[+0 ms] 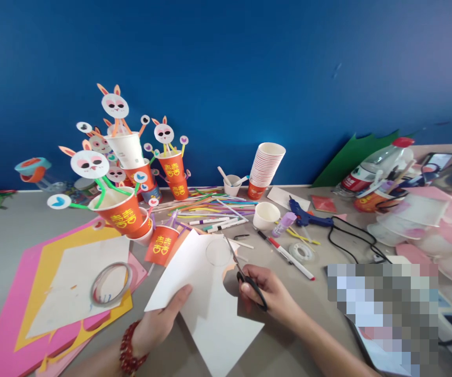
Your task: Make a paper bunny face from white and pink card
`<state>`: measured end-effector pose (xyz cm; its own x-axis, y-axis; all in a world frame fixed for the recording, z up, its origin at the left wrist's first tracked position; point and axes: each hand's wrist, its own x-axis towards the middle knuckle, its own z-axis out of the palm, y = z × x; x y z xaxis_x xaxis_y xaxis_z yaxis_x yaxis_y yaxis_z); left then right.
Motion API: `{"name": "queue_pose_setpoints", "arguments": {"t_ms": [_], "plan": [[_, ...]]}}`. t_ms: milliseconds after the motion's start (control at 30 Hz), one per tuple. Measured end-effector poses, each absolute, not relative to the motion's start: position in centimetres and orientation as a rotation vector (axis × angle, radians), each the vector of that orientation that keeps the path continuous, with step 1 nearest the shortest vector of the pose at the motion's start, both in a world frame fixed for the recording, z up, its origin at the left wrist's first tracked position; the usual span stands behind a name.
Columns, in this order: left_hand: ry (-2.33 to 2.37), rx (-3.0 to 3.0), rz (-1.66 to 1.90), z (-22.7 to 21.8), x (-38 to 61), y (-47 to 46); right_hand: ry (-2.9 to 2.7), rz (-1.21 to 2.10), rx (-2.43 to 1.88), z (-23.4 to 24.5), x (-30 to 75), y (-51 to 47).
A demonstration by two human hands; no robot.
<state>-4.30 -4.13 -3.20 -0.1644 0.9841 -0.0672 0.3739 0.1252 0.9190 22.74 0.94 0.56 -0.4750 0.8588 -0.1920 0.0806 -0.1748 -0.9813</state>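
Observation:
My left hand (pixel 162 318), with a red bead bracelet (pixel 128 346) at the wrist, pinches the left side of a white sheet of paper (pixel 214 309). A faint circle (pixel 217 252) is drawn near the sheet's upper end, and a piece has been cut out of its right edge. My right hand (pixel 267 289) grips black-handled scissors (pixel 255 291). Their blades point up and left, at the paper's right edge beside the circle. Left of the paper leans a red paper cup (pixel 162 245) with yellow characters.
Rabbit figures on paper cups (pixel 118 212) stand at left. Coloured paper (pixel 22 293) and a tape roll (pixel 111 283) lie below them. Sticks (pixel 206 201), a cup stack (pixel 266 170), a glue gun (pixel 308 213), markers (pixel 291 257) and a bottle (pixel 375 167) are behind and right.

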Motion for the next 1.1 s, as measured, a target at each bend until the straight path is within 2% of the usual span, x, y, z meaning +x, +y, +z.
{"name": "queue_pose_setpoints", "arguments": {"t_ms": [1100], "plan": [[1.576,1.149,1.032,-2.78,-4.04,-3.74,-1.519,1.682,-1.099,0.21,22.85,1.03]]}}
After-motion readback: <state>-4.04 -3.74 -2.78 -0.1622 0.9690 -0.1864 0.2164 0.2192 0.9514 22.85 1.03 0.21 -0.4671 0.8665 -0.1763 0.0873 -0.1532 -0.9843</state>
